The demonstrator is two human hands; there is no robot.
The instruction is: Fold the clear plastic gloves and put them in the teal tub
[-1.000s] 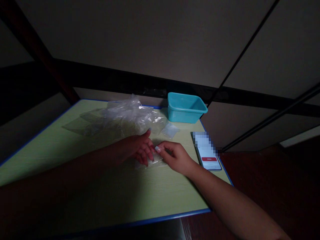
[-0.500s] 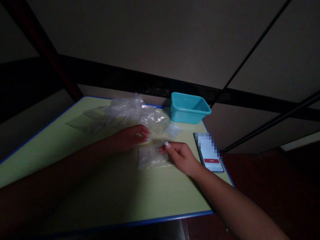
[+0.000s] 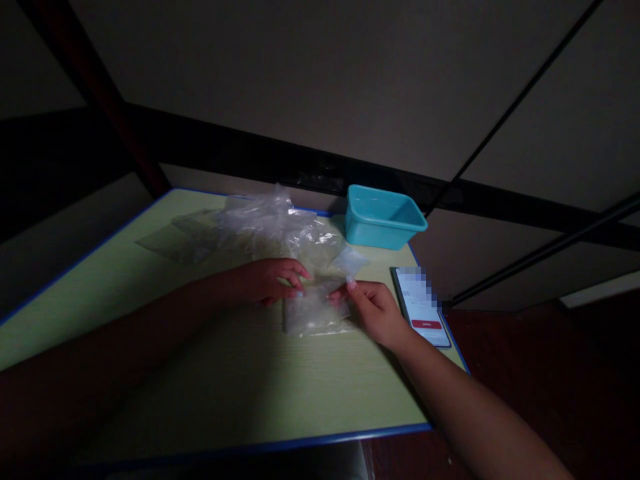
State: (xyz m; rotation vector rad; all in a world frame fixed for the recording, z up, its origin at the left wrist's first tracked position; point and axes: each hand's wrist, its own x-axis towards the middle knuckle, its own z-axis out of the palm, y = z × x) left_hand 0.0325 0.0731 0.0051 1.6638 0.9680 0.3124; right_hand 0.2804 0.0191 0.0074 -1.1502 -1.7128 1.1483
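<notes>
A small clear plastic bag (image 3: 313,317) lies near the middle of the table. At its upper left corner is my left hand (image 3: 273,280), its fingers stretched and spread apart from the thumb; the thumb tip meets the edge of the bag. My right hand (image 3: 375,310) is at the bag's right side, with fingertips at the film and the thumb above, closed on its upper right edge. Just beyond both hands spreads a crumpled pile of clear plastic bags (image 3: 270,223). A small flat whitish packet (image 3: 350,260) lies at the pile's right end.
A turquoise plastic bin (image 3: 380,233) stands at the table's far right corner, against the wall. Along the right edge lies a phone (image 3: 423,317) with its screen lit. The pale table (image 3: 240,393) has a blue rim.
My left hand has shifted slightly, its fingers now more stretched and spread. My right thumb has moved away from the fingertips. The view has moved a little.
</notes>
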